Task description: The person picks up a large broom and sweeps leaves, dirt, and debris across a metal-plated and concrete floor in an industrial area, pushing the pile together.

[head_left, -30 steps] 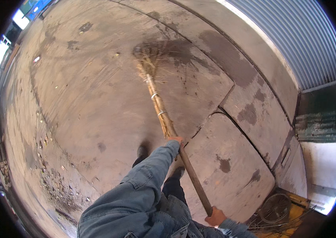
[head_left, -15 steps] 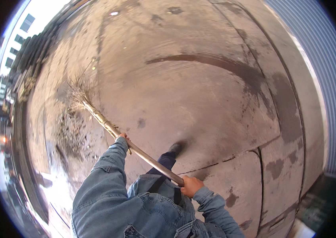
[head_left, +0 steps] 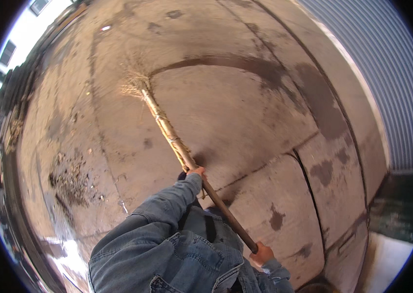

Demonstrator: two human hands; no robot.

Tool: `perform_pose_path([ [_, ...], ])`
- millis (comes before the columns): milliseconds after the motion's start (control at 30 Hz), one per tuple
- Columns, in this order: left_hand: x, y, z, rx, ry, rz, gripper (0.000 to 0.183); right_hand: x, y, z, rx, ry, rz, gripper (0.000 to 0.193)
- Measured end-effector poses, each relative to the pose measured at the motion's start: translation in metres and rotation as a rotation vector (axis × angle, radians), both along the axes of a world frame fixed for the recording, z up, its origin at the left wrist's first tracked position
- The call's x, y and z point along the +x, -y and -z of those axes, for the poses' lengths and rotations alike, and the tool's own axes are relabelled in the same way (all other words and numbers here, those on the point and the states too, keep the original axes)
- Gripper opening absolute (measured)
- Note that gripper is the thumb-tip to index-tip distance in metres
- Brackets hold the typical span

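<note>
A long-handled twig broom [head_left: 166,129] slants across the view, its bristles [head_left: 138,85] up and to the left, over the concrete ground. My left hand [head_left: 196,172] is closed round the handle, just below where the bound twigs end. Lower right, near the handle's top end, my right hand [head_left: 262,254] grips it too. Whether the bristle tips touch the ground is hard to tell. A curved dark wet streak [head_left: 226,61] runs rightward from beside the bristles.
A heap of dark debris [head_left: 72,178] lies on the ground at left, with a shiny wet patch [head_left: 72,259] nearer me. A corrugated metal wall [head_left: 377,73] stands at right. Cracks and a dark groove [head_left: 309,185] cross the concrete. Dark stacked material [head_left: 21,88] lines the far left.
The broom's bristles have swung rightward and away from the debris heap. Both hands have moved right, still on the handle, the right one also nearer me. The view has shifted too.
</note>
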State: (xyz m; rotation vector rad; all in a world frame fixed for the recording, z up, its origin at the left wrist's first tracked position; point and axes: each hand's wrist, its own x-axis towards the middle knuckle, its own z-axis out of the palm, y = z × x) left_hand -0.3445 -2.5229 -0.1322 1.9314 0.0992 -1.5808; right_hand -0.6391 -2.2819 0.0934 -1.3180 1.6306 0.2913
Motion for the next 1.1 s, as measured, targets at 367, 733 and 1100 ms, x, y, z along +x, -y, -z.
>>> perform_pose_path([
  [367,-0.264,-0.162,0.019,0.074,-0.042,1.200,0.044,0.005,-0.267,-0.002,0.349,-0.305,0.588,0.038],
  [733,-0.109,-0.243,0.006,-0.136,0.127,1.524,0.025,0.061,-0.259,0.029,0.232,-0.196,0.286,0.033],
  [1100,0.353,-0.278,0.086,0.146,0.305,0.523,0.021,0.227,-0.207,0.075,-0.151,0.177,-0.419,0.027],
])
